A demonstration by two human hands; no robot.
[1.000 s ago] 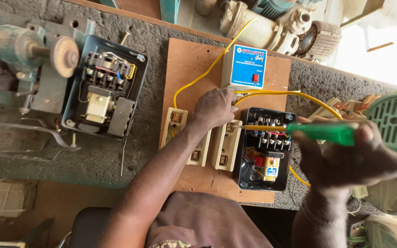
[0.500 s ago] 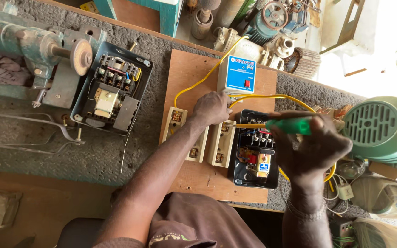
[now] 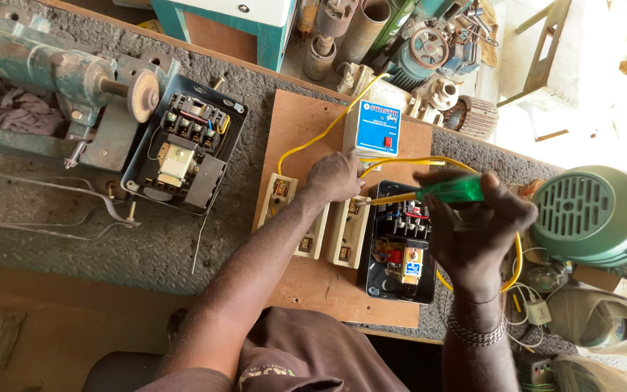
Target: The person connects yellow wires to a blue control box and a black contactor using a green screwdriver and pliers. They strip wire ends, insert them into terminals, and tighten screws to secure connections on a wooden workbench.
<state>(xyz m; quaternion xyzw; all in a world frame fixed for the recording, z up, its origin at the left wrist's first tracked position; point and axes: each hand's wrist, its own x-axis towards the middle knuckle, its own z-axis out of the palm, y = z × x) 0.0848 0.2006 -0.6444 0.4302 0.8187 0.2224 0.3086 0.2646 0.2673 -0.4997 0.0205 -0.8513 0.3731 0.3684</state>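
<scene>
A rough grey workbench (image 3: 183, 239) was seen from above, crowded along its far edge with motor parts, and a green electric motor (image 3: 596, 218) stood at the right. A wooden board (image 3: 313, 283) lay on the bench. On it were mounted three cream fuse holders (image 3: 346, 232) side by side, one blue and white box (image 3: 373, 129) with a red switch, and one open black starter box (image 3: 400, 243), in which terminals and a red and yellow part were exposed. A second open black box (image 3: 183, 149), with its own contacts inside, lay on the bench to the left, beside a small grinder (image 3: 74, 80). Yellow wires (image 3: 313, 141) were run from the blue box across the board. The left hand (image 3: 335, 176) was closed down over the top of the middle fuse holder, next to the yellow wires. A green-handled screwdriver (image 3: 448, 190) was gripped in the right hand (image 3: 477, 225), its shaft laid level above the starter box and pointed towards the left hand.
</scene>
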